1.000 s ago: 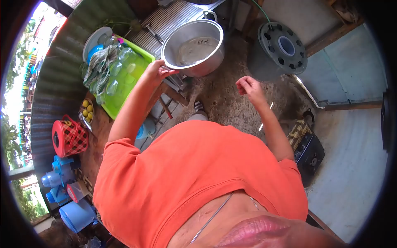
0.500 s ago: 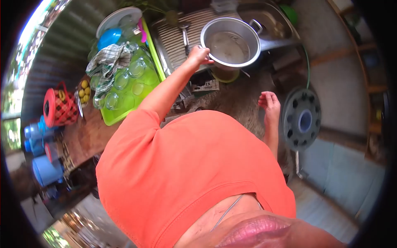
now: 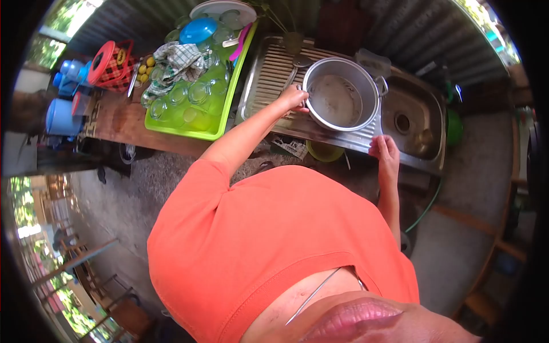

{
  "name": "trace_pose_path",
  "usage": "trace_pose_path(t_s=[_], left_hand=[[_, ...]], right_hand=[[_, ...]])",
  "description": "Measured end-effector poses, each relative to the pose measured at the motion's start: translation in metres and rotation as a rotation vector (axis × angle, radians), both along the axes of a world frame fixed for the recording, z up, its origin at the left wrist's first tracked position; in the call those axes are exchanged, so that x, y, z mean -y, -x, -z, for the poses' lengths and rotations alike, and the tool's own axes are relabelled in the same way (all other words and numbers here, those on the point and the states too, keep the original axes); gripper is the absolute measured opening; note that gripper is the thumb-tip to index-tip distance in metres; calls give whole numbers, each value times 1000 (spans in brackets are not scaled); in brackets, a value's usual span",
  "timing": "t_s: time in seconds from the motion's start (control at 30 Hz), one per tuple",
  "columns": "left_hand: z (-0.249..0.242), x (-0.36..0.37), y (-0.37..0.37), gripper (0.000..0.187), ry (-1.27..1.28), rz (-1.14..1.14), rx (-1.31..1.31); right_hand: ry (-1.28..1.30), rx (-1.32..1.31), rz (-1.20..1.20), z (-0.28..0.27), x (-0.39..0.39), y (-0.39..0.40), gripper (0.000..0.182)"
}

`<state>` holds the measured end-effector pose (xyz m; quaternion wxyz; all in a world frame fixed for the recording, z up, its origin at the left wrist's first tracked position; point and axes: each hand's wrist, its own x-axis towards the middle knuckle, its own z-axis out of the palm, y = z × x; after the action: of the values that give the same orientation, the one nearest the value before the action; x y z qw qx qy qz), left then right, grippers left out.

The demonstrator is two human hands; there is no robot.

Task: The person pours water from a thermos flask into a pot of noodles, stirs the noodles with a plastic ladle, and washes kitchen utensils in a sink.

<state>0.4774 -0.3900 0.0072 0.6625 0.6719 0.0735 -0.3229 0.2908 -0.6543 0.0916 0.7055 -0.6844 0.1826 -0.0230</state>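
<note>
A large metal pot (image 3: 338,96) with a little cloudy content at its bottom stands on the ribbed drainboard (image 3: 269,77) of a steel sink. My left hand (image 3: 295,99) is closed on the handle at the pot's left side. To the right of and below the pot, my right hand (image 3: 384,146) is near the sink's front edge, its fingers bent and partly together, with nothing visible in them. The pot's other handle (image 3: 381,86) is untouched. Behind my left hand lies a ladle (image 3: 301,60).
The sink basin (image 3: 402,122) is to the right. On the left, a green tray (image 3: 219,123) holds glass jars, a checked cloth (image 3: 180,62) and a blue bowl (image 3: 198,31). Farther left are a red checked container (image 3: 117,68) and yellow fruits (image 3: 143,71).
The view has turned, so the tray, pot and sink appear farther right and more of the basin shows. My right hand is now closer to the pot; my left hand still holds its handle.
</note>
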Motion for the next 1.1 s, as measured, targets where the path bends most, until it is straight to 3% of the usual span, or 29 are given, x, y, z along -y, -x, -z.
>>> trace_pose_path(t_s=[0.1, 0.23, 0.3, 0.37, 0.47, 0.53, 0.67, 0.77, 0.87, 0.93, 1.1], left_hand=[[-15, 5, 6, 12, -10, -57, -13], [-2, 3, 8, 21, 40, -27, -29], [-21, -2, 21, 62, 17, -25, -42], [-20, -13, 29, 78, -90, 57, -74], [-26, -51, 68, 85, -35, -26, -62], [-20, -89, 103, 83, 16, -59, -81], [-39, -157, 171, 54, 101, -167, -230], [-50, -187, 193, 47, 154, -287, -228], [-102, -201, 175, 41, 151, -338, -3], [-151, -201, 154, 37, 247, -400, 282], [-307, -189, 139, 61, 327, 34, 1022]], right_hand=[[62, 119, -209, -22, -14, -60, 22], [225, 323, -512, -44, -103, -147, 18], [355, 589, -641, -35, -165, -194, 23], [579, 649, -710, -33, -225, -228, 34], [849, 702, -700, -9, -288, -267, 42], [896, 697, -730, 11, -309, -290, 41], [892, 666, -736, 19, -324, -308, 41], [901, 680, -728, 17, -327, -315, 40], [913, 713, -711, 14, -331, -319, 39], [927, 760, -692, 14, -330, -324, 39], [923, 802, -507, 16, -322, -331, 28]])
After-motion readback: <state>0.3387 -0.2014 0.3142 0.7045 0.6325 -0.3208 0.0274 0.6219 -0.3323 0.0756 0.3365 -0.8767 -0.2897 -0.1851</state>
